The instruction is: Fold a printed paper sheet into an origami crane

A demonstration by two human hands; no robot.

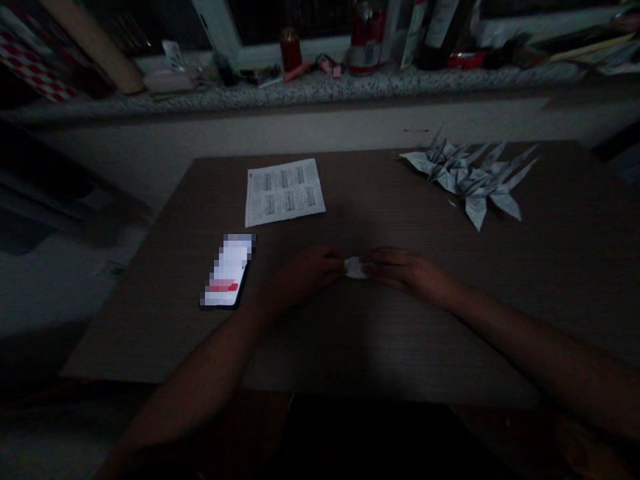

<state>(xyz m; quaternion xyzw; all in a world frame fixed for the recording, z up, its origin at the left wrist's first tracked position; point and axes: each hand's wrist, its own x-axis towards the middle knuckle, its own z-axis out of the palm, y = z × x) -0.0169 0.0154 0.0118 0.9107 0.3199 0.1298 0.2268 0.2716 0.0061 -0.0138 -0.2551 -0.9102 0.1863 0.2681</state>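
Between my two hands, low over the brown table [310,347], is a small piece of folded paper [355,268], pale against the wood. My left hand [320,265] pinches its left edge with closed fingers. From the other side, the fingers of my right hand [400,270] close on its right edge. The dim light and my fingers hide part of the paper, so its exact folded shape is unclear. Farther back and to the right lies a cluster of folded paper cranes [470,177] with pointed wings, made of printed paper.
A printed sheet [285,192] lies flat at the back left of the table. Nearer, left of my left hand, rests a phone [229,270] with its screen lit. Behind the table, a granite windowsill [310,92] carries bottles, a jar [290,50] and small clutter.
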